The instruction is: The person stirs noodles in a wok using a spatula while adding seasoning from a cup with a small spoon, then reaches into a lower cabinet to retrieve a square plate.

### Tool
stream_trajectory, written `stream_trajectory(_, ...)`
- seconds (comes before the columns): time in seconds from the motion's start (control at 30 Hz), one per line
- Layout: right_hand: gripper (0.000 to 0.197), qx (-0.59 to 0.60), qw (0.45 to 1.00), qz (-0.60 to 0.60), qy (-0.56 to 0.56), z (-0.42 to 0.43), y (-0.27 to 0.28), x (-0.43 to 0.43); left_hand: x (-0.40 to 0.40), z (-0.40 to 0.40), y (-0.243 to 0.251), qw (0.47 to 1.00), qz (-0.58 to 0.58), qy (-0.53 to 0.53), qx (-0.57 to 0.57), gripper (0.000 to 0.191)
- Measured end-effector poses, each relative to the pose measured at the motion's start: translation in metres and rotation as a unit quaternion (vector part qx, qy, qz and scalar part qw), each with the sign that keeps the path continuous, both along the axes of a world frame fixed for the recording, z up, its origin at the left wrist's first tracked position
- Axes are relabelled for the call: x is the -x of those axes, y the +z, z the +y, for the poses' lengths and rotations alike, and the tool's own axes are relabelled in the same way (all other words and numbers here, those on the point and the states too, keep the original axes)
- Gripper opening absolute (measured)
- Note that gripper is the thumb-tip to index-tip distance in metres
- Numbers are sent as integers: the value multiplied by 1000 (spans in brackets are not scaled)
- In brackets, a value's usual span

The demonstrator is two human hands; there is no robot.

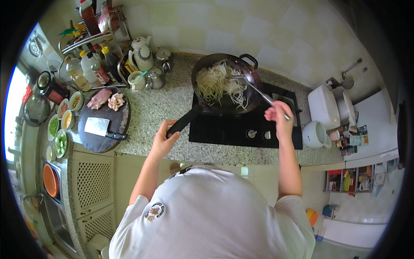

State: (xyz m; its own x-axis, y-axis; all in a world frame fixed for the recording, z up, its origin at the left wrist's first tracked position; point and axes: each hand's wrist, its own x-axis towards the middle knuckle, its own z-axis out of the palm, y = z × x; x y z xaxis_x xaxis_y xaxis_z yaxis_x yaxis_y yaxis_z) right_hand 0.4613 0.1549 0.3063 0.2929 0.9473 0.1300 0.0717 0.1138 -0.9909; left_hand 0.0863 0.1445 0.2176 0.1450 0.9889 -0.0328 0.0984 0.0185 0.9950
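Observation:
A dark wok (252, 100) with a long black handle (186, 120) sits on the black glass gas hob (220, 131). My left hand (165, 139) is closed around the end of that handle. In the wok lies a heap of pale, thin strips (213, 82), either noodles or shredded vegetable. My right hand (280, 118) grips the shaft of a metal spatula (263, 95), its head among the strips at the right of the heap. A small loop handle stands at the wok's far rim.
Left on the granite counter (152, 113), a round board (97, 142) carries a cleaver (97, 126) and raw meat (100, 98). Small bowls of chopped food (60, 142), metal pots (156, 77) and a bottle rack (93, 40) stand nearby. At the right is a white appliance (323, 105).

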Motion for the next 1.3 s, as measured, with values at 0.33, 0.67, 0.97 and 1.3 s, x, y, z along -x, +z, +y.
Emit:
stream_trajectory(0.33,9,-141,904,-387,113,-36,-24,53,-4,-8,5,1000,16,0,27,38)
stream_trajectory(0.67,6,-131,952,-277,24,-14,-60,57,-10,-8,5,999,-3,0,37,38)
stream_trajectory(0.97,9,-82,946,-311,41,-66,-22,37,-11,-13,1,999,11,24,24,39)
stream_trajectory(1.3,8,-68,978,-194,34,-76,8,23,12,-30,53,981,130,0,-141,59)
